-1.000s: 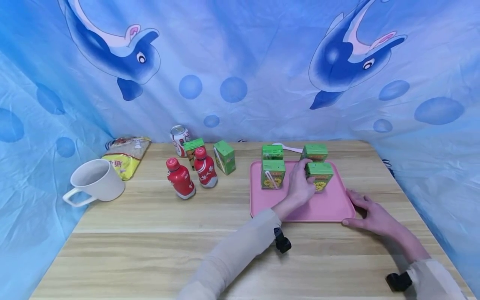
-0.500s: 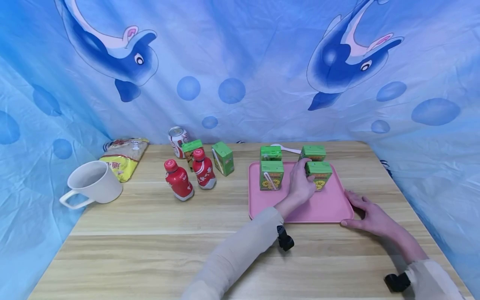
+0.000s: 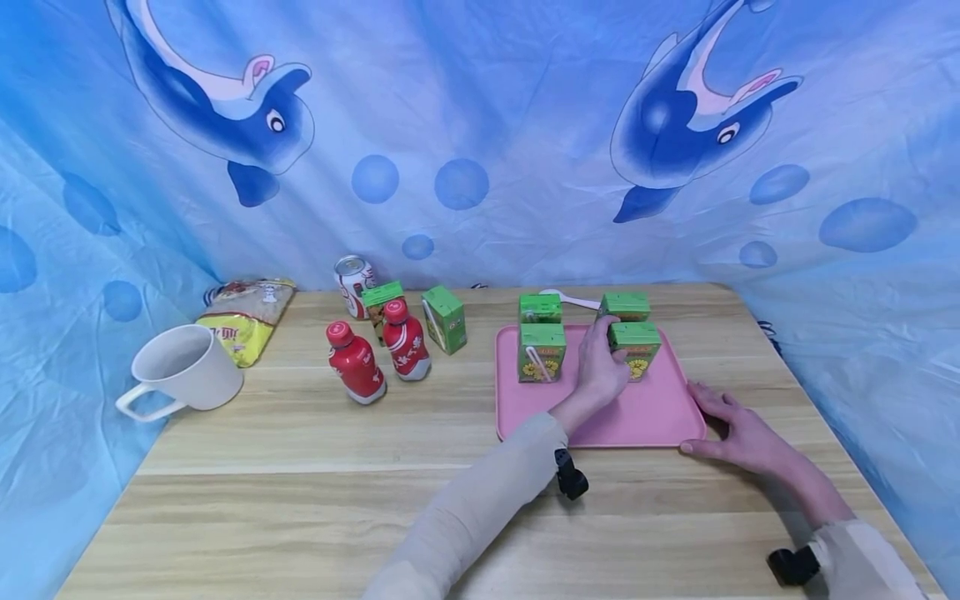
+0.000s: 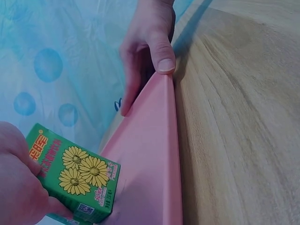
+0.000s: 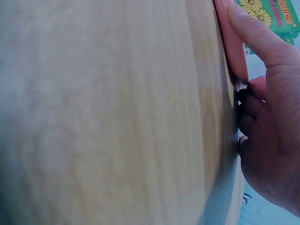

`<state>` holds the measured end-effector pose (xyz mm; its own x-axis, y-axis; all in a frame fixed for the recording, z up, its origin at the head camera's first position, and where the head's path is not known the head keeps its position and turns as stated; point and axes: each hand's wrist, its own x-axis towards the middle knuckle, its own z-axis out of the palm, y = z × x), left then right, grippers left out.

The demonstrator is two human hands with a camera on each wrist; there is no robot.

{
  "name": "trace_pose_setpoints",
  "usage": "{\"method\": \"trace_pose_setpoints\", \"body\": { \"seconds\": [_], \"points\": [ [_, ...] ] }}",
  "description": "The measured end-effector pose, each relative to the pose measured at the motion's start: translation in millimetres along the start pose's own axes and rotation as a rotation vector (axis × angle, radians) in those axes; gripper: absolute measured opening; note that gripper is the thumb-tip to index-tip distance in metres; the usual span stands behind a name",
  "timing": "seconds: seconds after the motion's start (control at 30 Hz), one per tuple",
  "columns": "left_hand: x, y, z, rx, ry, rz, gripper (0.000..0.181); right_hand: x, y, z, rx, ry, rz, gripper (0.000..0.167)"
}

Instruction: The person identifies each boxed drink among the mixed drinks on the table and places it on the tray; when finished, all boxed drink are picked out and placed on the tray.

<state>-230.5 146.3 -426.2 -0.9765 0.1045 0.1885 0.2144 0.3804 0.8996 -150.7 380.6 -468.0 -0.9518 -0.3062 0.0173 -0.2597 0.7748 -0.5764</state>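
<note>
"What was the biggest thing on the pale wooden table [image 3: 300, 500]?"
"A flat pink rectangular tray [image 3: 652, 421]; the right hand [image 3: 750, 435], thumb and forefinger spread wide, touched its near right corner"
"And the left hand [image 3: 598, 371]?"
"Thumb and fingers gripped a green cardboard drink box [image 3: 639, 346], which stood on the tray's right half"

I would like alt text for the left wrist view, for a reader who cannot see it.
The left hand grips a green flower-printed drink box; the right hand holds a pink tray by one corner. Wooden table fills the right side, blue cloth the upper left.
</note>
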Motion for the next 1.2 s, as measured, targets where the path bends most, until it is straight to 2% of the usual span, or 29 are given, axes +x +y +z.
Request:
{"method": "trace_pose_setpoints", "body": {
  "seconds": [0.37,0.47,0.53,0.67,0.77,0.83,0.9,1.0,1.07,1.1,1.13,1.2],
  "points": [
    [-0.2,-5.0,-1.7,0.061,-0.035,0.024,0.057,0.9,1,2,0.005,-0.004,0.004,0.1],
    [-3.5,-5.6,-1.3,0.091,-0.018,0.029,0.059,0.6,0,2,0.006,-0.008,0.008,0.1],
    [-8.2,-4.9,-1.1,0.123,0.016,0.04,0.062,0.5,-1,2,0.009,-0.009,0.011,0.1],
    [-25.3,-1.0,-3.7,0.174,0.123,0.118,0.064,0.6,0,2,0.01,-0.005,0.006,0.1],
    [-43.1,3.6,-13.0,0.192,0.173,0.244,0.06,1.3,1,2,-0.001,0.002,-0.008,0.099],
    [-56.9,11.9,-27.2,0.183,0.145,0.348,0.056,1.4,2,3,-0.008,0.007,-0.015,0.098],
    [-69.3,23.0,-47.4,0.14,0.087,0.472,0.051,1.3,3,3,-0.012,0.006,-0.015,0.098],
    [-82.6,44.4,-89.4,0.001,-0.019,0.653,0.044,1.0,2,2,-0.009,0.0,-0.001,0.099],
    [-82.7,55.8,-121.1,-0.113,-0.048,0.77,0.039,1.4,2,2,-0.004,-0.006,0.004,0.1],
    [-80.9,60.2,-138.4,-0.162,-0.05,0.81,0.036,1.7,2,2,-0.002,-0.006,0.004,0.1],
    [-78.0,64.1,-156.4,-0.198,-0.044,0.836,0.035,1.8,2,2,0.0,-0.005,0.003,0.1],
    [-69.9,68.7,-194.0,-0.236,-0.001,0.841,0.032,2.2,3,2,0.003,-0.007,-0.002,0.1]
  ]
}}
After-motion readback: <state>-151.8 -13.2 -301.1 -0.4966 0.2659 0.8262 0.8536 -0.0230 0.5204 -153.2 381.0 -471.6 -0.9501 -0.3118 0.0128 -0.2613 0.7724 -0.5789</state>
